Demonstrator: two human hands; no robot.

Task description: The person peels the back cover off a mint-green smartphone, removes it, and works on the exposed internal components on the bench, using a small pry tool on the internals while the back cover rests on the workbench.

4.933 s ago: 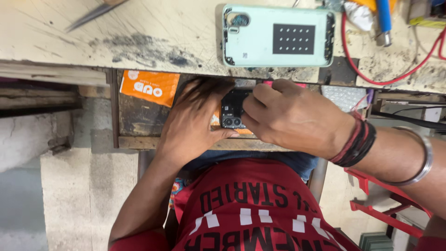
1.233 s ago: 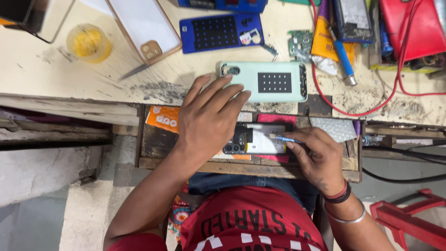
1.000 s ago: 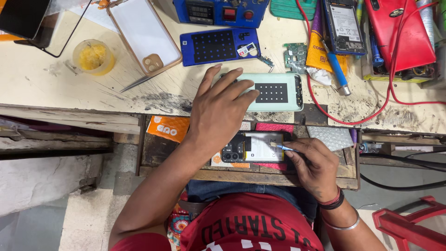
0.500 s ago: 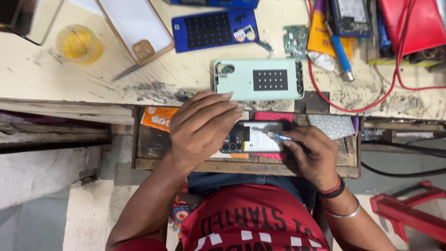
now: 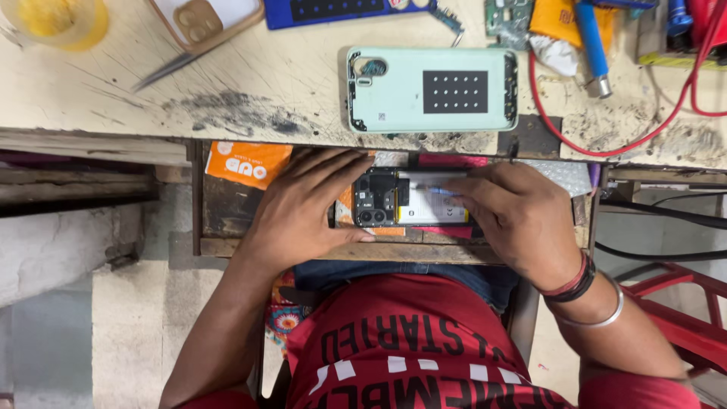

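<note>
Hidden or cut off: the right edge of the opened phone (image 5: 409, 198) lies under the right hand (image 5: 522, 220); the tool tip (image 5: 439, 190) shows only as a short bluish point, its handle buried in the fingers, so what kind of tool it is cannot be told. At 11 o'clock the yellow cup (image 5: 57, 19) and the phone case with camera cut-out (image 5: 204, 19) are cropped by the frame's top edge; so are the blue panel (image 5: 341, 9) and the circuit board (image 5: 506, 15) at 12.

Opened phone: back removed, dark camera module and board at its left end, a pale battery face filling the middle (fine parts too small to read). It lies flat in the open drawer (image 5: 227, 212) below the bench edge, at the frame's centre.

Left hand (image 5: 303, 216): fingers spread and nearly flat, resting on the drawer at 9 o'clock of the phone, thumb along its lower left corner, steadying rather than gripping.

Right hand: fingers curled tight, pinching the tool, whose tip touches the battery area.

Bench (image 5: 250, 98): the mint-green back cover (image 5: 432, 89), inner side up with a black dotted pad, lies at 12 o'clock of the phone; tweezers (image 5: 170, 70) at 10; a red wire (image 5: 606, 136) loops at 2.

Drawer: an orange packet (image 5: 246, 163) at 9 o'clock.
</note>
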